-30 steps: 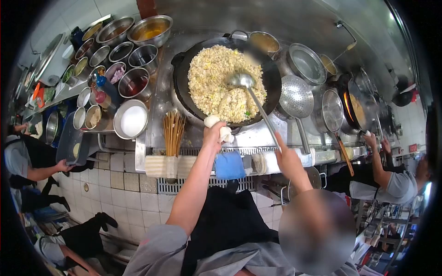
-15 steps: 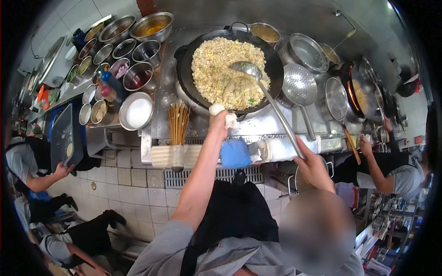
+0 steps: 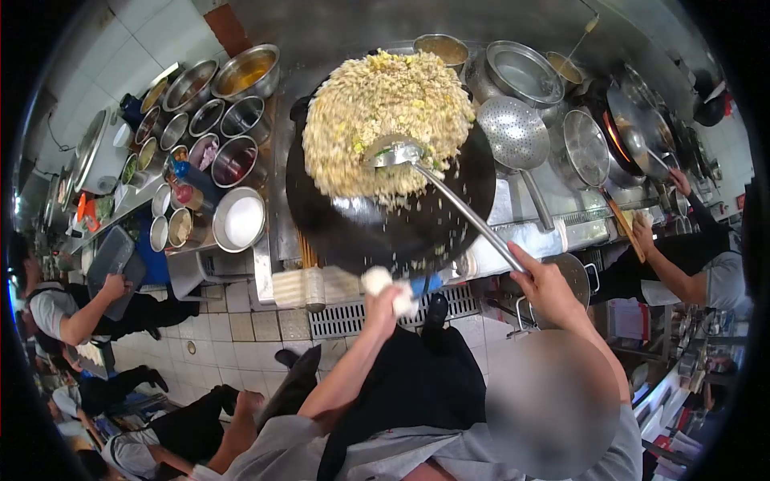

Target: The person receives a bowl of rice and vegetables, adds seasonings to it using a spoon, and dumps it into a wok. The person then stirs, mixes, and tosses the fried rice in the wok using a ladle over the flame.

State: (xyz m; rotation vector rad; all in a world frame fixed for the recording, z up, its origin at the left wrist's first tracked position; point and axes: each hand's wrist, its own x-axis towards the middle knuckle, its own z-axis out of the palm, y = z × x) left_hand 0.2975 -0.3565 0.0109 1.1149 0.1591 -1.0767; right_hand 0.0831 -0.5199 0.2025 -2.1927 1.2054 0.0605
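My left hand [image 3: 383, 309] is closed round a white cloth [image 3: 388, 292] at the near edge of the black wok [image 3: 321, 232], where the handle is hidden. Fried rice [image 3: 385, 100] is massed over the wok's far half and looks airborne, with loose grains scattered below it. In my right hand [image 3: 545, 280] is the long handle of a metal ladle [image 3: 469, 212]. The ladle's bowl lies over the near side of the rice.
Metal bowls [image 3: 241, 223] of ingredients stand at the left. A perforated skimmer [image 3: 513, 132] and a mesh strainer [image 3: 587, 148] rest at the right. Co-workers' hands are at a tray [image 3: 112, 260] on the left and near a second wok [image 3: 622, 132] on the right.
My left hand and the wok have come nearer to my body. The rice has shifted from lying in the wok to a blurred mass at its far side. The ladle's bowl has moved left.
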